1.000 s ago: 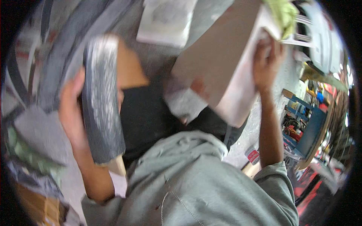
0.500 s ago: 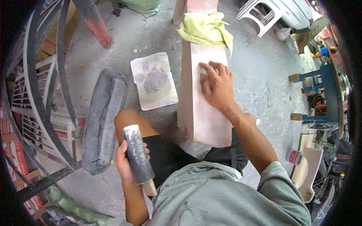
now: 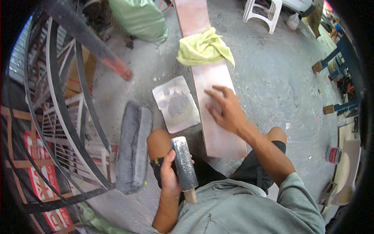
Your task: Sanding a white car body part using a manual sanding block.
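Note:
My left hand point(image 3: 167, 175) is wrapped round a sanding block point(image 3: 184, 163), a dark, white-speckled sheet around pale wood that sticks out at the lower end. It is held over my lap. My right hand point(image 3: 229, 111), fingers spread, is at the top face of a long pinkish-white beam-like piece point(image 3: 224, 142) between my knees; whether the fingertips touch it I cannot tell. A yellow-green cloth point(image 3: 204, 48) lies draped across the piece farther off. Left of the piece, a pale sheet point(image 3: 184, 123) on the floor carries grey smears.
A long grey block point(image 3: 134, 152) lies on the floor at left, beside a black curved metal frame point(image 3: 58, 101). Farther off are a green sack point(image 3: 140, 19) and a white plastic stool point(image 3: 265, 11). A small tin point(image 3: 334, 155) and a blue stand point(image 3: 343, 52) are at right.
My view has shifted, so the scene sits farther right and lower on the left side. My right hand's fingers have spread wider over the piece. My left hand still holds the sanding block.

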Motion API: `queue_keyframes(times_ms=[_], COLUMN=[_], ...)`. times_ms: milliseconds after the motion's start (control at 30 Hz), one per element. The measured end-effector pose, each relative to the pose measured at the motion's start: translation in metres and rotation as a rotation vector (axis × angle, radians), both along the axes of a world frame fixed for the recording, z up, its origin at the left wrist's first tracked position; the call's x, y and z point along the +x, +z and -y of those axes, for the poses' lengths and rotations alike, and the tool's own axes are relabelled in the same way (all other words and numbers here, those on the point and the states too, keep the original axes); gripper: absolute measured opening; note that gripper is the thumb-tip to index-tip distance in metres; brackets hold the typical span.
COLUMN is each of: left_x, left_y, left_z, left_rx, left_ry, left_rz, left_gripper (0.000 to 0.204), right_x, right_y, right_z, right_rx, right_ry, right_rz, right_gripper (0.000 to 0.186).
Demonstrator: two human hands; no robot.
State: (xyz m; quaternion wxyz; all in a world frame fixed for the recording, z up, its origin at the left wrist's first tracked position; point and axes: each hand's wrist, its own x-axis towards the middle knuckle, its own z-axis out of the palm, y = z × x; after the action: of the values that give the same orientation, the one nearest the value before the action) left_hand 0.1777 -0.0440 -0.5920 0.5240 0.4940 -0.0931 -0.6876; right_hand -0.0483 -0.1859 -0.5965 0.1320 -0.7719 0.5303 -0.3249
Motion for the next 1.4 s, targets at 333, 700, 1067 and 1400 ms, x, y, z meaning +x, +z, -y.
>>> queue_keyframes(times_ms=[333, 700, 1067, 1400], left_x=[-0.058, -0.107, -0.075, -0.05], left_y=[0.02, 0.044, 0.028, 0.035], left_z=[0.027, 0.026, 0.027, 0.015], left_rx=[-0.367, -0.509, -0.301, -0.173], left_ry=[-0.032, -0.23, -0.283, -0.168], left_rz=[0.038, 0.371, 0.276, 0.143], left_gripper=[0.055, 0.081, 0.047, 0.048], right_x=[-0.007, -0.04, -0.024, -0.02], right_y=[0.044, 0.037, 0.011, 0.009], right_z=[-0.133, -0.152, -0.178, -0.191], right_rx=[0.621, 0.36, 0.577, 0.562], right_ry=[0.348, 0.091, 0.006, 0.09], right_rz=[0.57, 0.671, 0.992, 0.862], right_gripper=[0.081, 0.071, 0.076, 0.1])
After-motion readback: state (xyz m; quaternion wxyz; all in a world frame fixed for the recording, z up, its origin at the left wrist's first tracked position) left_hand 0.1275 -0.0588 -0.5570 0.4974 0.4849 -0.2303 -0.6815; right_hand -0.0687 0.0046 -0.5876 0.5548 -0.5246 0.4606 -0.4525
